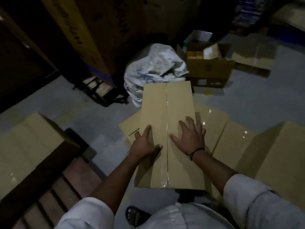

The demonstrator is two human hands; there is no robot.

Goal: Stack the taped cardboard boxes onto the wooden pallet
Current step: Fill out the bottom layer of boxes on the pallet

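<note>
A long taped cardboard box (166,109) lies in front of me, with clear tape along its middle seam. My left hand (145,144) holds its left edge, thumb on top and fingers curled over the side. My right hand (189,136) rests flat on the right half of the top, fingers spread. The box sits above flat cardboard sheets (221,129) on the floor. A wooden pallet (54,194) with dark slats lies at the lower left. On the pallet's far end stands another taped box (24,146).
A big cardboard box (280,156) stands at the right. Beyond the held box are a white sack (153,66) and an open carton (209,65) with smaller boxes. Tall printed cartons (92,30) line the back wall. My sandalled foot (135,215) is below.
</note>
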